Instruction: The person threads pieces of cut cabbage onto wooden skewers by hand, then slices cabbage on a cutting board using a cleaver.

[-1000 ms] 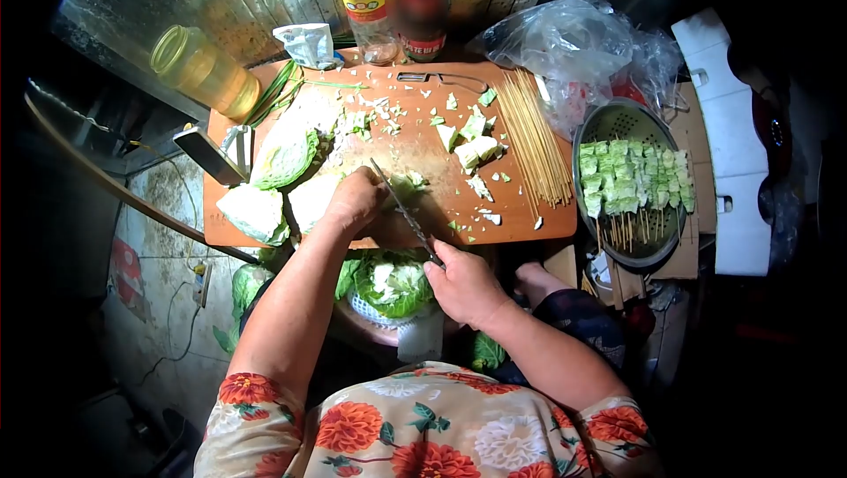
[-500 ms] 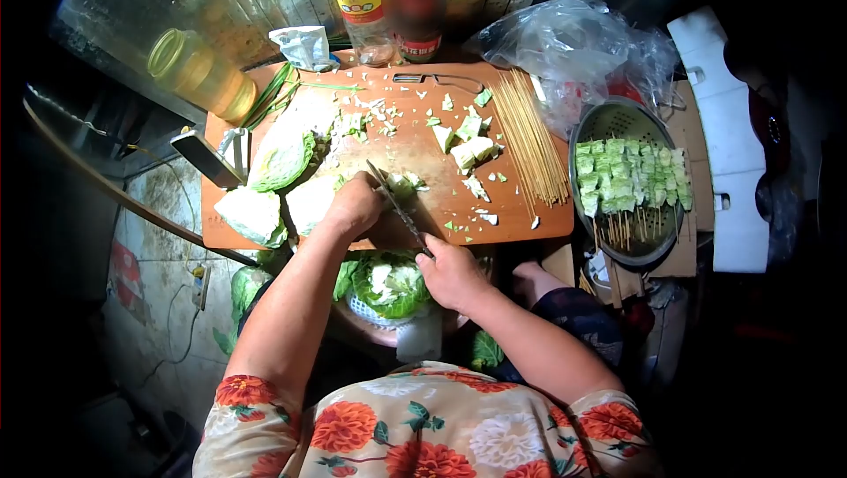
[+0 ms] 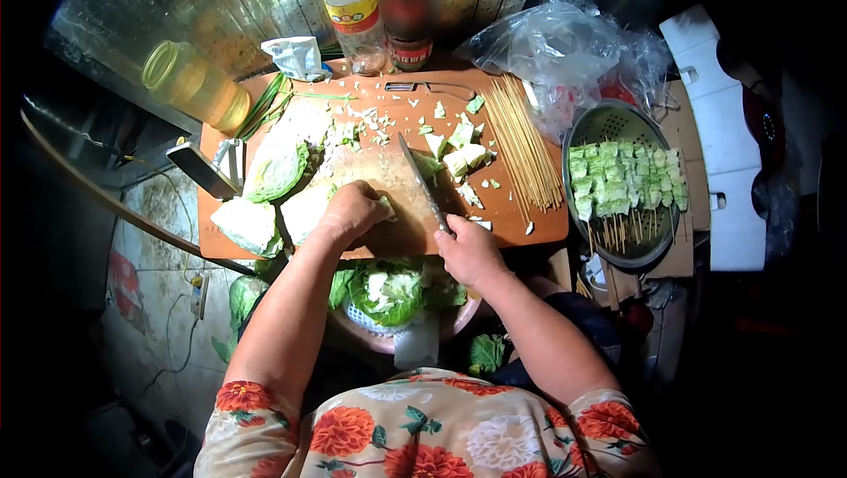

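On the orange cutting board (image 3: 545, 227), my left hand (image 3: 353, 212) is closed near the front edge, with a bit of pale cabbage at its fingertips. My right hand (image 3: 468, 249) grips a knife (image 3: 423, 180) by its handle, the blade pointing up and left across the board. Cut cabbage pieces (image 3: 427, 166) lie against the right side of the blade, and more pieces (image 3: 466, 159) sit beyond them. Left of my left hand are large cabbage wedges (image 3: 276, 171). Wooden skewers (image 3: 525, 147) lie in a bundle at the board's right.
A colander (image 3: 653, 235) with skewered cabbage stands at the right, below a plastic bag (image 3: 556, 46). Behind the board are a bottle (image 3: 355, 15) and a red-lidded jar (image 3: 408, 15). A phone (image 3: 203, 169) and a jar of yellow liquid (image 3: 196, 87) are at the left. Cabbage (image 3: 386, 291) sits below the board.
The knife has moved right and away from my left hand, in my right hand. Cut cabbage has shifted right with the blade. My left hand has come slightly nearer to me.
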The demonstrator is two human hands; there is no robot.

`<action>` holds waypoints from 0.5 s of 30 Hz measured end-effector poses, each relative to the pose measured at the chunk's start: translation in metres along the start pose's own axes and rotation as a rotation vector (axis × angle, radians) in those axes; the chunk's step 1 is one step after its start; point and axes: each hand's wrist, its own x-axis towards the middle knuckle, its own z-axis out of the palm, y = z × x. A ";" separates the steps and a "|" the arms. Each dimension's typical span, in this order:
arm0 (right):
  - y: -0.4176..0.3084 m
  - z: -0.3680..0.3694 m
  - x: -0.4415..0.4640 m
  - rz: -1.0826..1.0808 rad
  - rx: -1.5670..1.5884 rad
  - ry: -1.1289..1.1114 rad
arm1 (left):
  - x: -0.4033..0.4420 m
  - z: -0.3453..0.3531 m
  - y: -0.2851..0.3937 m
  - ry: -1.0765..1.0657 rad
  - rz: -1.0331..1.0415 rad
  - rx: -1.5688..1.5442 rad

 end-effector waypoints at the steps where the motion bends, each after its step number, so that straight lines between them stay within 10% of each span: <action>1: 0.000 -0.001 0.001 0.013 0.011 0.008 | 0.001 0.000 0.002 -0.004 -0.023 -0.017; 7: 0.001 -0.008 0.008 0.068 0.081 -0.003 | 0.025 0.017 -0.015 0.067 0.023 -0.487; 15: -0.027 -0.017 -0.002 0.245 0.220 -0.084 | 0.013 0.015 -0.006 0.124 0.081 -0.184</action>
